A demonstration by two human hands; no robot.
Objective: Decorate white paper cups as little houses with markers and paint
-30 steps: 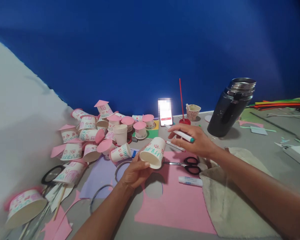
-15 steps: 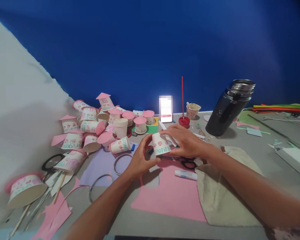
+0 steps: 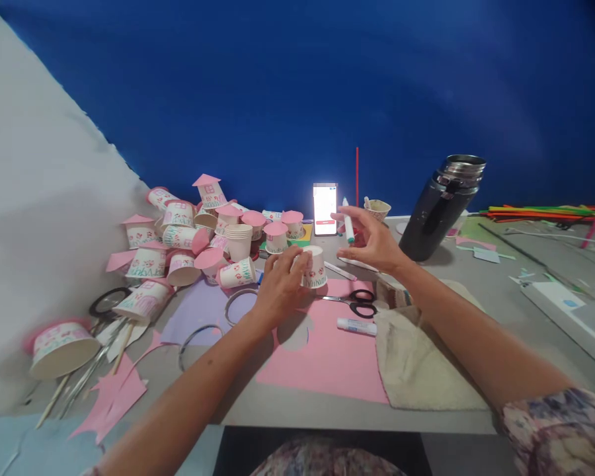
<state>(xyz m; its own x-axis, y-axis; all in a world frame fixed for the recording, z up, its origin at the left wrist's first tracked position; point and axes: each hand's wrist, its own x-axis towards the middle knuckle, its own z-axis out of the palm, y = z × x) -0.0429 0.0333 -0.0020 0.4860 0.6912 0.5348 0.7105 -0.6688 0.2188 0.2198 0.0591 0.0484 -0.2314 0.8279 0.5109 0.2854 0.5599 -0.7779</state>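
Observation:
My left hand (image 3: pixel 280 287) has its fingers curled against the side of a small white paper cup (image 3: pixel 314 270), which is bottom-up near the middle of the table. Red marks and green strokes decorate that cup, and the hand hides its left side. Raised to the right of it, my right hand (image 3: pixel 374 241) is closed on a white marker (image 3: pixel 348 223) with a green tip, held nearly upright between thumb and fingers. Below the cup are black-handled scissors (image 3: pixel 361 303) and a glue tube (image 3: pixel 357 326) on a pink paper sheet (image 3: pixel 327 370).
Decorated cups with pink paper roofs (image 3: pixel 207 180) pile up at left, near a stack of plain cups (image 3: pixel 238 243). A lit phone (image 3: pixel 325 210) leans at the back wall. A dark flask (image 3: pixel 439 211) and a beige cloth (image 3: pixel 426 370) are at right.
My right hand has come away from the cup, moving up with the marker, which has turned more upright. The cup is now bottom-up, with only my left hand at it. The view has shifted slightly.

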